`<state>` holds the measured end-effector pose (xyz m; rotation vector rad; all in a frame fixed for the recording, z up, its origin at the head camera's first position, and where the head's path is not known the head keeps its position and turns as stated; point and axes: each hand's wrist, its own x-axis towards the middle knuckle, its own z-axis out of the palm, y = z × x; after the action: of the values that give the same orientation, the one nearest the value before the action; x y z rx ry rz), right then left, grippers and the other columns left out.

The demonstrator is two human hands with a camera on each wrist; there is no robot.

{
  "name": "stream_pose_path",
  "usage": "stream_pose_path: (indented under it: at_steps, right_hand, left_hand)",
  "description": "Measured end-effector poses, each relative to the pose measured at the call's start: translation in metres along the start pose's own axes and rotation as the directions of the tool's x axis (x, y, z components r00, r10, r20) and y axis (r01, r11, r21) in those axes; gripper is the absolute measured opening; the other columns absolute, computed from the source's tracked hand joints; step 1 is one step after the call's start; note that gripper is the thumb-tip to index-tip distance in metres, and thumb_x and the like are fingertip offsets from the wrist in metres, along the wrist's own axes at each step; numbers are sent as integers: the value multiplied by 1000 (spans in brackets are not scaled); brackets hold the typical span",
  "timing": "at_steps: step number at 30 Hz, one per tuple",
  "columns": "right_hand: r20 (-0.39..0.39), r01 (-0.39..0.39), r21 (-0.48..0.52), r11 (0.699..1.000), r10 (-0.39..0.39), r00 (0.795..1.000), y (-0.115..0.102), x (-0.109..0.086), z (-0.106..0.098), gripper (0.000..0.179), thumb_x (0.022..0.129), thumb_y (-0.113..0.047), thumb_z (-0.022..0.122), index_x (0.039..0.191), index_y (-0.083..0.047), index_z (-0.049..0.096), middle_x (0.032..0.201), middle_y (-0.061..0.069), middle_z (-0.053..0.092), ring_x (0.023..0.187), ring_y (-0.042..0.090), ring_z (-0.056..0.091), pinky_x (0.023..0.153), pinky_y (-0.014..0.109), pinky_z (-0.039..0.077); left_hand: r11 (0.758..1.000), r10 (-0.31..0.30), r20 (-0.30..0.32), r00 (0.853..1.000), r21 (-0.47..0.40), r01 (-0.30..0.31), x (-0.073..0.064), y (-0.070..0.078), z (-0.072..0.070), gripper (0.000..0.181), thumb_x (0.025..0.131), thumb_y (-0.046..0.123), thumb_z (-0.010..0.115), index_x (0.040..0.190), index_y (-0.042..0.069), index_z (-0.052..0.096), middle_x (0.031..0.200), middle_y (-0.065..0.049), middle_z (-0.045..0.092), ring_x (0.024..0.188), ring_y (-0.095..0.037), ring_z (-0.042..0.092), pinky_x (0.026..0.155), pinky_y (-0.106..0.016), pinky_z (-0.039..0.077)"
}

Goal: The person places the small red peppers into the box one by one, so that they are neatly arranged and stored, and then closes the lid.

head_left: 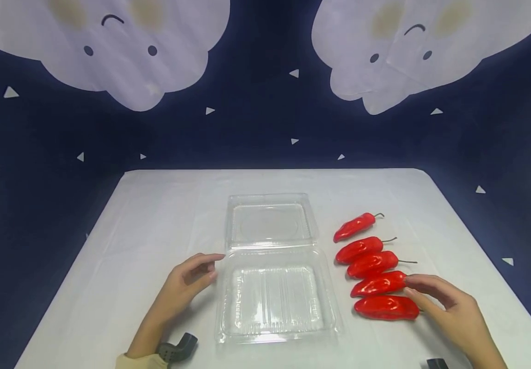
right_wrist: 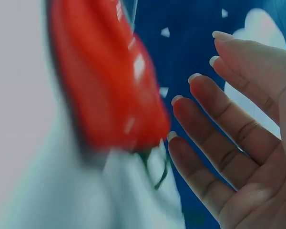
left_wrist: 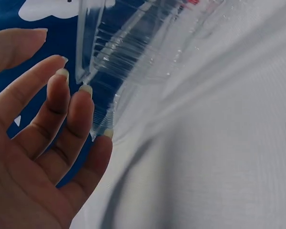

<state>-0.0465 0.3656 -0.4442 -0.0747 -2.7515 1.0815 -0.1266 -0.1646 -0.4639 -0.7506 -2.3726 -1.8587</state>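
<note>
A clear plastic clamshell container (head_left: 272,297) lies with its lid (head_left: 269,221) folded back, away from the person. Just left of its hinge is the left hand (head_left: 183,286), fingers loosely bent and holding nothing; in the left wrist view its fingertips (left_wrist: 86,90) are close to the container's edge, and contact is unclear. Several red chili peppers (head_left: 372,264) lie in a column to the right of the container. The right hand (head_left: 454,307) hovers at the stem ends of the nearest two. In the right wrist view the hand (right_wrist: 248,138) holds nothing beside a large, blurred pepper (right_wrist: 109,81).
A white-covered table (head_left: 164,215) carries everything. Behind it hangs a dark blue cloth (head_left: 256,138) with white clouds and small triangles. A dark wrist device (head_left: 179,348) sits at the left wrist, below a pale sleeve edge (head_left: 141,362).
</note>
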Motion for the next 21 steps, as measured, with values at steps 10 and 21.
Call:
stream_pose_path:
  at_steps: [10, 21]
  right_hand:
    - [129, -205, -123, 971, 221, 967, 29, -22, 1, 58, 85, -51, 80, 130, -15, 69, 123, 5, 70, 98, -22, 48, 77, 13, 50]
    - [237, -180, -101, 979, 199, 951, 28, -26, 5, 73, 82, -54, 81, 142, -19, 61, 139, 8, 60, 109, -21, 37, 96, 72, 44]
  left_hand:
    - [998, 11, 123, 992, -55, -4, 1, -7, 1, 45, 94, -1, 68, 138, 1, 59, 108, -19, 63, 99, -23, 64, 100, -29, 51]
    - [995, -43, 145, 988, -83, 55, 1, -6, 5, 49, 92, 2, 72, 140, 5, 59, 96, -8, 64, 91, -18, 62, 98, -26, 50]
